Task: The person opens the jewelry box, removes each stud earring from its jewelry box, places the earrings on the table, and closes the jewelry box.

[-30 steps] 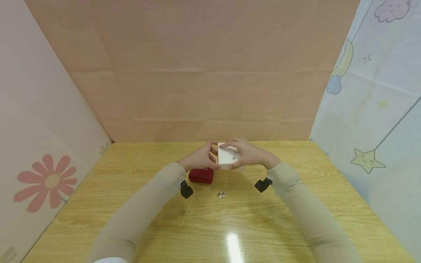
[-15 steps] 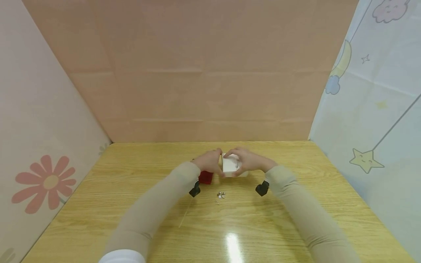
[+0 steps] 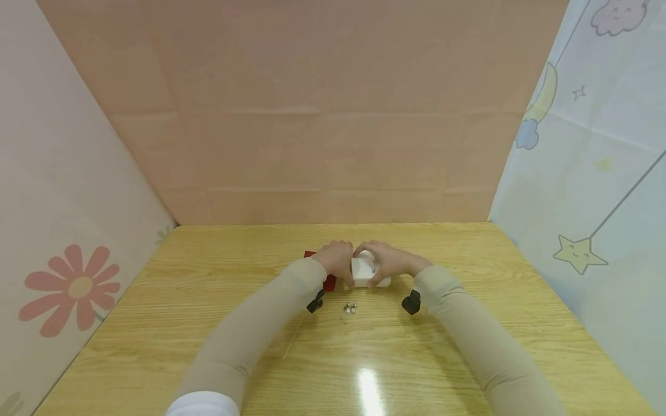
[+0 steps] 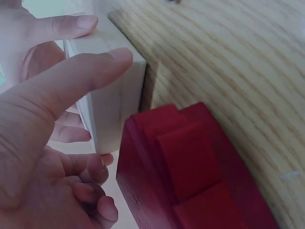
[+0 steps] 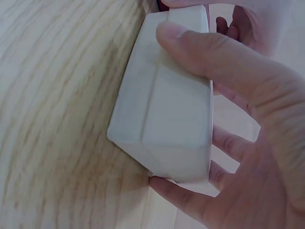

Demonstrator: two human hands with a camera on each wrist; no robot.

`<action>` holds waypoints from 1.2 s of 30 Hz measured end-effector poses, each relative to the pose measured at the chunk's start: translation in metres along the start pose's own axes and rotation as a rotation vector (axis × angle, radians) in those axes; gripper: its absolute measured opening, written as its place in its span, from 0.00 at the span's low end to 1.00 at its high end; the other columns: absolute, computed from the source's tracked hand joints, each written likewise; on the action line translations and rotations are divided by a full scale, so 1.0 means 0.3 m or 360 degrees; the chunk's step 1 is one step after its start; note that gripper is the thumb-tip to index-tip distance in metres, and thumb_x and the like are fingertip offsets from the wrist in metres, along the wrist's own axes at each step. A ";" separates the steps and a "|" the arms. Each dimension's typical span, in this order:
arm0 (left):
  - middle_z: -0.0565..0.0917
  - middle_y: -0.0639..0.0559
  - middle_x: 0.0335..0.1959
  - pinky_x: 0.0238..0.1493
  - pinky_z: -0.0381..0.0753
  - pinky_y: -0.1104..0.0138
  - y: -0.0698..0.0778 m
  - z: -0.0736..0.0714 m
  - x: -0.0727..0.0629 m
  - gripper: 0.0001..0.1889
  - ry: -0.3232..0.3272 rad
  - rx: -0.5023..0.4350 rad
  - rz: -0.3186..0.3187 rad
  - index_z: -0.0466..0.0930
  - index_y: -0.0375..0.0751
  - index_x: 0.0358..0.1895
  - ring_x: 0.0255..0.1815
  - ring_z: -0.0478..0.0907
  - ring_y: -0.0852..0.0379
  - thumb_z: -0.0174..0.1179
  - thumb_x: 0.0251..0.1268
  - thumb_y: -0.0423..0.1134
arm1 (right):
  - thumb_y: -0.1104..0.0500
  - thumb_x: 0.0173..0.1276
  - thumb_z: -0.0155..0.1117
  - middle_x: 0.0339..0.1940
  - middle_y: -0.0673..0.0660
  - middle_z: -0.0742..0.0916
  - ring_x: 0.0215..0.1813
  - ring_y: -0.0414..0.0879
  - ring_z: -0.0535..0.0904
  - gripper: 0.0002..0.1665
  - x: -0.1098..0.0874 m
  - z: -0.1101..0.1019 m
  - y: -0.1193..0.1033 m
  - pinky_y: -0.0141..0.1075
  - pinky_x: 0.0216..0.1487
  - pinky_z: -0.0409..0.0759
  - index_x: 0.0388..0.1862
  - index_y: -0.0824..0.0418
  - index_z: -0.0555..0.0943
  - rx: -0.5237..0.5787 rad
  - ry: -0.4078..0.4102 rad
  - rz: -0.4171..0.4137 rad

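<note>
A white box (image 3: 363, 268) stands on the table between both hands, and a thin seam runs round its side in the right wrist view. My left hand (image 3: 337, 260) grips its left end, with the thumb (image 4: 102, 67) on the near side and the fingers behind. On the right part, my right hand (image 3: 391, 259) holds the box between the thumb (image 5: 190, 45) on the near side and fingers on the far side. Close by on the left lies a red box (image 4: 190, 167) with a ribbon bow, partly hidden by my left hand in the head view.
Several small shiny silvery pieces (image 3: 350, 308) lie on the wooden table (image 3: 426, 358) in front of the white box. A thin pale line (image 3: 292, 341) shows at front left. A draped backdrop (image 3: 322, 144) rises behind, with printed sheets at both sides.
Both hands have come down and nearer to me with the white upper part, which now sits on the white part below. My left hand has shifted right, over part of the red box.
</note>
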State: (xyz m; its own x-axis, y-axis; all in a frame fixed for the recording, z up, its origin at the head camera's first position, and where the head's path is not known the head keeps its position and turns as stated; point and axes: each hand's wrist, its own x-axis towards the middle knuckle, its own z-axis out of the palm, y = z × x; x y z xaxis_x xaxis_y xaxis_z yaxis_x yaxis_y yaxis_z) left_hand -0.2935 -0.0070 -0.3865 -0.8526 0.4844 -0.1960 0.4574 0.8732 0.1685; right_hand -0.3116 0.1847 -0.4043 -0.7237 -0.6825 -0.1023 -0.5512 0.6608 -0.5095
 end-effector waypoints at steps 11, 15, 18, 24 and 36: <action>0.78 0.53 0.47 0.50 0.75 0.60 0.027 -0.009 0.001 0.37 -0.0041 0.0127 -0.0085 0.76 0.44 0.56 0.46 0.72 0.53 0.78 0.40 0.55 | 0.52 0.44 0.83 0.61 0.57 0.74 0.59 0.55 0.66 0.47 -0.001 0.002 -0.005 0.53 0.56 0.69 0.63 0.49 0.69 0.0001 -0.0002 0.0033; 0.79 0.54 0.43 0.48 0.75 0.62 0.031 -0.013 0.001 0.35 -0.0048 0.0128 -0.0096 0.77 0.45 0.53 0.44 0.72 0.54 0.78 0.38 0.54 | 0.52 0.44 0.83 0.61 0.56 0.74 0.59 0.55 0.67 0.47 -0.004 0.002 -0.010 0.53 0.56 0.70 0.63 0.49 0.69 -0.0010 0.0000 0.0053; 0.79 0.55 0.39 0.45 0.76 0.63 0.033 -0.016 -0.001 0.33 -0.0044 0.0121 -0.0098 0.79 0.45 0.51 0.40 0.72 0.55 0.79 0.38 0.53 | 0.51 0.44 0.83 0.61 0.56 0.74 0.59 0.55 0.67 0.48 -0.005 0.002 -0.013 0.52 0.55 0.71 0.63 0.48 0.69 -0.0022 -0.0003 0.0071; 0.78 0.55 0.38 0.43 0.75 0.64 0.027 -0.014 0.003 0.32 -0.0061 0.0122 -0.0096 0.78 0.46 0.50 0.39 0.71 0.56 0.79 0.38 0.53 | 0.51 0.44 0.83 0.61 0.56 0.74 0.59 0.55 0.67 0.47 -0.005 0.004 -0.014 0.52 0.54 0.71 0.64 0.47 0.69 -0.0022 -0.0006 0.0081; 0.67 0.40 0.69 0.65 0.69 0.52 -0.038 -0.170 -0.080 0.50 0.0005 -0.0106 -0.0006 0.59 0.38 0.72 0.69 0.65 0.43 0.75 0.46 0.51 | 0.45 0.56 0.75 0.72 0.58 0.68 0.74 0.60 0.58 0.45 -0.041 -0.102 -0.082 0.62 0.67 0.60 0.69 0.55 0.67 0.0116 0.0081 0.0034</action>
State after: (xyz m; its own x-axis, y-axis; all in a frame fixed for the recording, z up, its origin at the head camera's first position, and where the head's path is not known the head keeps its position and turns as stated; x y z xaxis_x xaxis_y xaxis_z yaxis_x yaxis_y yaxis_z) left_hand -0.2910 -0.0313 -0.3344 -0.8550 0.4811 -0.1936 0.4367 0.8693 0.2317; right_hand -0.3020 0.1865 -0.3644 -0.7563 -0.6503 -0.0712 -0.5049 0.6495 -0.5685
